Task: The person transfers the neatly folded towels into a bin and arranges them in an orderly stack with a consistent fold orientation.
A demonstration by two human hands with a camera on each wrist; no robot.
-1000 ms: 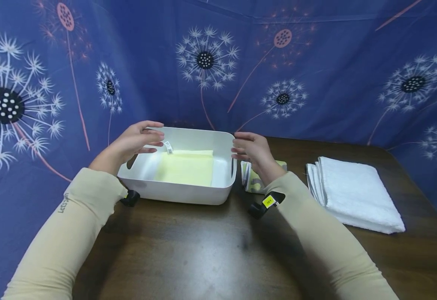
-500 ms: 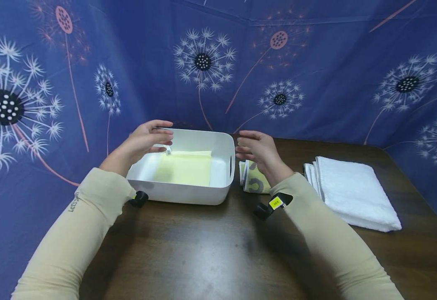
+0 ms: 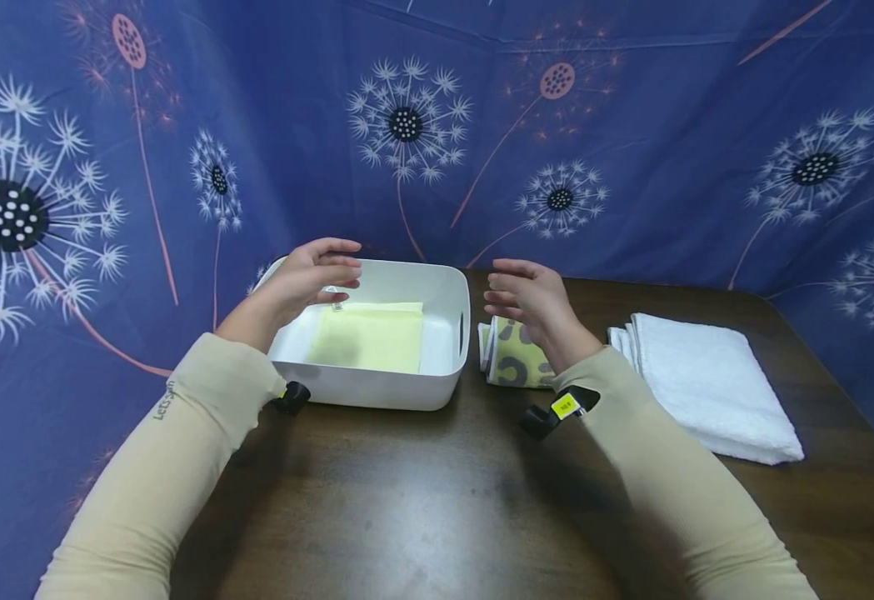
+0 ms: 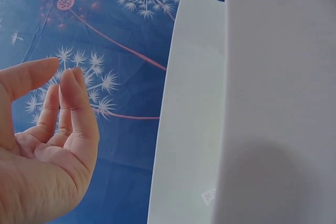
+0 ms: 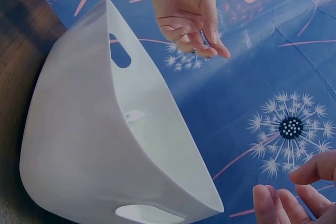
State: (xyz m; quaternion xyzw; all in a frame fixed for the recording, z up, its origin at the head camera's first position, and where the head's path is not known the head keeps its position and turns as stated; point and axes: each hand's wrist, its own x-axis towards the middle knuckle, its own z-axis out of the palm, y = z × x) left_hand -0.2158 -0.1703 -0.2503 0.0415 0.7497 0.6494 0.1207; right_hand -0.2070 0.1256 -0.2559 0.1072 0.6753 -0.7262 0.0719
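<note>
A white plastic bin (image 3: 377,387) with handle cutouts stands on the table, a flat yellow cloth (image 3: 369,337) lying on its floor. My left hand (image 3: 305,279) hovers above the bin's left side, fingers loosely bent and holding nothing; the left wrist view shows this hand (image 4: 52,140) apart from the bin wall. Right of the bin, my right hand (image 3: 537,300) is raised over a folded yellow and grey cloth (image 3: 515,358), partly hiding it. Nothing is in its loosely bent fingers (image 5: 310,174), seen at the corner of the right wrist view.
A folded white towel (image 3: 714,383) lies on the right of the dark wooden table (image 3: 422,492). Behind the table hangs a blue curtain (image 3: 294,125) with a dandelion print. A small white label (image 5: 135,115) is inside the bin.
Both hands have shifted to the right, the left one further over the bin and the right one away from its right edge. The bin and cloths stay in place.
</note>
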